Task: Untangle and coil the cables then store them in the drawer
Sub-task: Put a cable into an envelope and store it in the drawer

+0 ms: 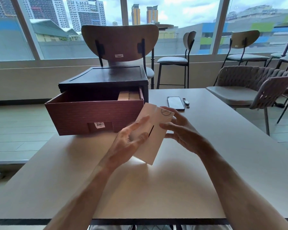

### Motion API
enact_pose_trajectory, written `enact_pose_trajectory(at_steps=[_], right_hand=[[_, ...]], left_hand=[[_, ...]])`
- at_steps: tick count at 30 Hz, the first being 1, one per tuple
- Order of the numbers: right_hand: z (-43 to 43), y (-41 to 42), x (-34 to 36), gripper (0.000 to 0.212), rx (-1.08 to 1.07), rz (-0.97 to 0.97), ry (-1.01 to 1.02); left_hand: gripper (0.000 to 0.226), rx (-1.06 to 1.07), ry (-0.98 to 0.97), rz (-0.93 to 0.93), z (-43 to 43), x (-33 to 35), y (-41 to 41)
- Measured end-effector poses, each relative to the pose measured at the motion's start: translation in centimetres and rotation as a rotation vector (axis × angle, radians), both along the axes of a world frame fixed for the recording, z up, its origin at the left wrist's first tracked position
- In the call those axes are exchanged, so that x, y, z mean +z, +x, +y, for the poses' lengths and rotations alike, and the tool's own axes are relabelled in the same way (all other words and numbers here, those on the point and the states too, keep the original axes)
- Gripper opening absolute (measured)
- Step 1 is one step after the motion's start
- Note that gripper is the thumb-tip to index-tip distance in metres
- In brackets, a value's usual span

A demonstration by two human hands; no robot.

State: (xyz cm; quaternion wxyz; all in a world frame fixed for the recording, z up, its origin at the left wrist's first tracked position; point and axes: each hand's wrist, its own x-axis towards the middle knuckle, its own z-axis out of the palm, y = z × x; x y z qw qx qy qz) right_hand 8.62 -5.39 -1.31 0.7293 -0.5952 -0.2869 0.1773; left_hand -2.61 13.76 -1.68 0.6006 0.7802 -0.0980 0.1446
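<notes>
My left fingers (pixel 142 121) are lying straight against the left face of a pale flat carton (pixel 156 146), steadying it rather than gripping, though they are blurred. My right fingers (pixel 165 126) are curling onto its right edge with another digit showing behind the top corner, so my right hand (pixel 181 130) is doing the holding while my left hand (pixel 128 138) is pressing flat.

The carton is standing between my palms above the table (pixel 140 188). Its long axis is running from the near bottom corner up and away, and its top is tipping slightly right.

I am seeing no cable anywhere. Whether any are inside the carton I cannot tell.

The drawer (pixel 93 112) is sitting pulled open from the dark cabinet (pixel 103 77), just beyond and to the left of the carton's top. Its mouth is facing up, and something tan is showing at its far right corner.

Judging from this, the drawer is lying far-left of my fingers, with my left hand nearer to it, so anything going in needs to travel up, away and left over the front wall.

A phone (pixel 175 103) and a watch (pixel 186 102) are lying on the far right.
</notes>
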Motion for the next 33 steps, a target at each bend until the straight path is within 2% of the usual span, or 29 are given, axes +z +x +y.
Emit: enact_pose_trajectory(at_steps=[4, 12, 16, 19, 24, 28, 33], right_hand=[[0.0, -0.3, 0.1, 0.054, 0.003, -0.025, -0.004], [-0.3, -0.6, 0.4, 0.061, 0.042, -0.039, 0.016], [-0.3, -0.7, 0.7, 0.065, 0.067, -0.055, -0.001], [-0.3, -0.9, 1.2, 0.059, 0.022, -0.089, -0.048], [-0.1, -0.8, 1.4, 0.045, -0.112, -0.097, -0.072], [0.1, -0.6, 2.2, 0.042, -0.221, -0.024, 0.047], [2.0, -0.4, 3.8, 0.038, -0.393, 0.066, 0.168]], left_hand=[[0.041, -0.032, -0.072, 0.063, -0.1, 0.0, 0.0], [0.04, -0.117, 0.024, 0.064, 0.5, -0.4, -0.1], [0.079, -0.131, 0.372, 0.024, 0.4, -0.7, -0.6], [0.09, -0.149, 0.298, 0.033, -0.1, -0.3, -0.6], [0.09, -0.166, 0.381, -0.003, 0.0, -0.5, 0.1], [0.089, -0.224, 0.158, 0.012, 0.5, 0.0, 0.3], [0.069, -0.004, 0.094, -0.09, 0.8, 2.5, 0.0]])
